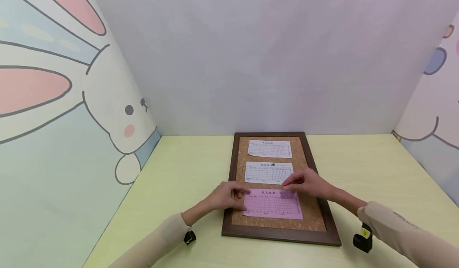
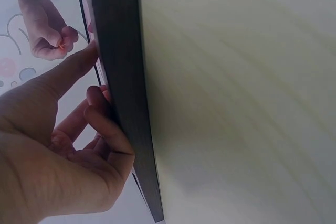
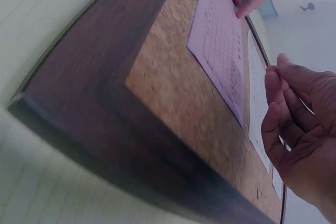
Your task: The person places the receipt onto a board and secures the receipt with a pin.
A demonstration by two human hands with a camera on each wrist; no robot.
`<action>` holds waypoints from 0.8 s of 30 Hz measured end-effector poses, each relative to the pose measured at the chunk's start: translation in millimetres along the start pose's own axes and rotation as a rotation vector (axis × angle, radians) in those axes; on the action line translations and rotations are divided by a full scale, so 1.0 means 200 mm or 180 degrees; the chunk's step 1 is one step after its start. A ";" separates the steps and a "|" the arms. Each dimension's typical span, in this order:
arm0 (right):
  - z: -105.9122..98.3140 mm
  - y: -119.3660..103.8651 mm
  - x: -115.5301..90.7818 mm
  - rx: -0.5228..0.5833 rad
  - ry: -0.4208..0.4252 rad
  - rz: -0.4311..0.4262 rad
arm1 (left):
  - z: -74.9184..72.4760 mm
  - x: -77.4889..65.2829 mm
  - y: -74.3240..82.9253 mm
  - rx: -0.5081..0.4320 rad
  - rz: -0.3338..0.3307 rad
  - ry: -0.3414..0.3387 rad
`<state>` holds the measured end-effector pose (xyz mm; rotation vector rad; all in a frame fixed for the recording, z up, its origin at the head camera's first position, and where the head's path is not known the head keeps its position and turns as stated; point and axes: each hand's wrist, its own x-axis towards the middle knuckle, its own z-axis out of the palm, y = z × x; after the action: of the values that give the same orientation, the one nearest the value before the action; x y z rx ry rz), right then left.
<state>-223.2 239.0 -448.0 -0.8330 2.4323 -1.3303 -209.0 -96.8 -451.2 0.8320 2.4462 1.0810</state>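
Note:
A pink printed slip [image 1: 273,204] lies on the lower part of a cork board [image 1: 279,224] with a dark wooden frame. My left hand [image 1: 226,196] rests at the slip's left edge, thumb and a fingertip touching the paper, other fingers bent. Above the slip's upper right part, my right hand [image 1: 309,184] pinches a small red push pin [image 1: 285,185], also seen as an orange-red spot in the left wrist view. In the right wrist view the fingers hide the pin. A white slip [image 1: 263,173] above bears a green push pin [image 1: 273,164] at its top.
Another white slip [image 1: 269,149] is near the board's far end. The board lies flat on a pale yellow table [image 1: 183,172]. A plain pale wall [image 1: 272,60] stands behind, with cartoon-printed walls [image 1: 71,160] at both sides.

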 end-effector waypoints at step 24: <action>0.12 0.01 0.15 -0.0555 -0.0014 0.0021 | 0.00 0.00 -0.01 -0.0004 0.0036 0.0028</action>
<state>-236.8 204.3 -461.0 -0.8669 2.5734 -1.1245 -210.1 -97.0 -453.1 0.8435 2.4507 1.0924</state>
